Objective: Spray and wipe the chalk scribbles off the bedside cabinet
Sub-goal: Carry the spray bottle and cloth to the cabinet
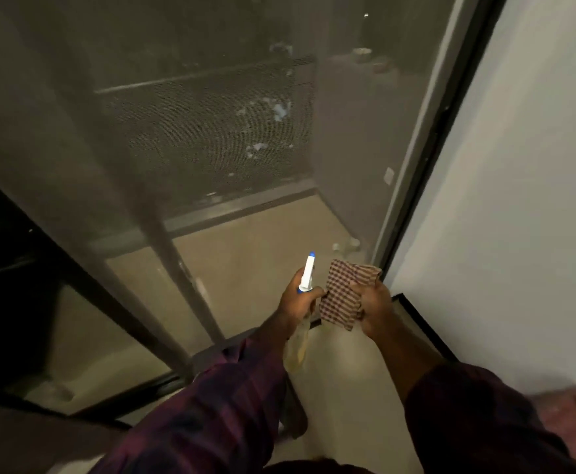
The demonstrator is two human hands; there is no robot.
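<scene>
Fingers (315, 293) of my left hand (295, 301) are curled round the neck of the spray bottle (306, 272). Its white head with the blue tip points up and away from me, and its clear body with yellowish liquid hangs below my palm. My right hand (377, 304) is just beside it, fingers clenched on the checked brown-and-cream cloth (343, 295), which spreads out toward my left thumb and seems to touch it. Both hands are held over the pale floor (348, 388) in front of a mesh screen door (194, 131). Through the mesh I see a balcony floor (245, 241) and a railing. A white wall (519, 200) stands to my right. My sleeves (211, 405) are dark plaid.
</scene>
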